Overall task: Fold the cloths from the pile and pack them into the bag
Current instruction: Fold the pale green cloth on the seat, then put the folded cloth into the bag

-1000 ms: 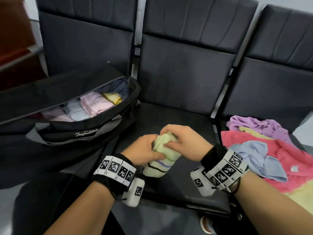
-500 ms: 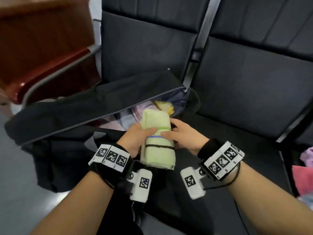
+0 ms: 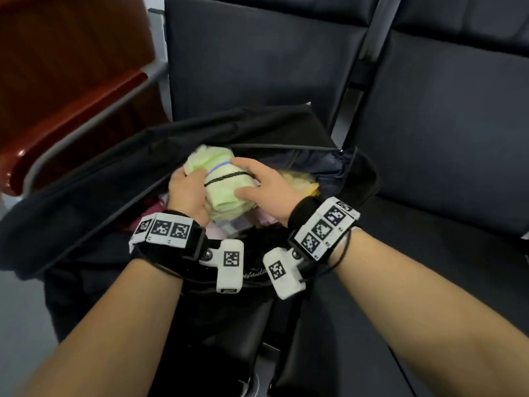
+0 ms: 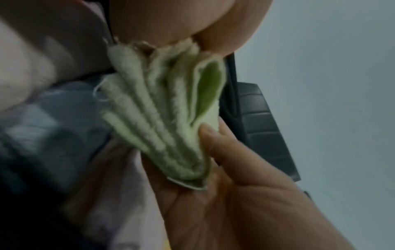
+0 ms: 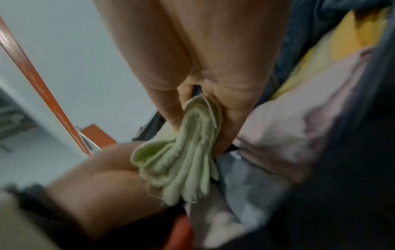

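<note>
A: Where is the cloth, and which way does it lie?

B: The folded pale-green terry cloth [image 3: 226,190] sits over the mouth of the open black fabric bag [image 3: 86,202], long axis running from 11 to 5 o'clock. The left hand [image 3: 187,196] curls round its 9 o'clock side; the right hand [image 3: 264,187] clasps the 3 o'clock side, fingers slightly spread. Both are equally near.

A: What's in the bag?

B: Folded pink cloth [image 5: 299,128] beneath, yellow cloth [image 3: 297,181] at 3 o'clock, grey-blue cloth [image 5: 241,182] alongside.
</note>
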Demonstrator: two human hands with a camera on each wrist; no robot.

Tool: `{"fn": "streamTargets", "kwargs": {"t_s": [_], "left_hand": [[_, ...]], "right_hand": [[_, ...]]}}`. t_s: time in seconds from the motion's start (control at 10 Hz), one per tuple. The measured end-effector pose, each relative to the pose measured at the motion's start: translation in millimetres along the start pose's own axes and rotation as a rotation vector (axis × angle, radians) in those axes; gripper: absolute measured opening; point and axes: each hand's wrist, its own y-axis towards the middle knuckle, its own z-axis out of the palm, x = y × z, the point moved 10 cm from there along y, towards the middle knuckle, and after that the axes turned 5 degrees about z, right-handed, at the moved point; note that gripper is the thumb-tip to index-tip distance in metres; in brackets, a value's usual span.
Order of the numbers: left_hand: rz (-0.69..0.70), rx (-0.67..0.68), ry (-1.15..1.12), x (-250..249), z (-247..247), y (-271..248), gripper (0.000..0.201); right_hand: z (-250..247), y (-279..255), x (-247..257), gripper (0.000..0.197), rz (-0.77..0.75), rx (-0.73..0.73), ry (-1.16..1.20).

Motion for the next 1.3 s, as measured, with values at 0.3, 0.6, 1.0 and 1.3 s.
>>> {"fn": "streamTargets", "kwargs": {"t_s": [0.3, 0.6, 1.0, 1.3], "left_hand": [[-0.112, 0.016, 0.567, 70, -22, 27, 0.031], [0.119, 0.074, 0.634, 19, 14, -60, 0.017], [0.526, 0.823, 0.938, 150, 224, -330, 0.030], [0.283, 1.023, 0.972, 331, 330, -445, 0.025]], "right_hand": [[26, 5, -64, 0.054, 0.099, 0.014, -0.427], [-27, -91, -25, 0.041, -0.058, -0.094, -0.370], [-240, -365, -152, 0.036, 0.231, -0.495, -0.359], [-361, -519, -279, 0.043, 0.362, -0.827, -0.316]]}}
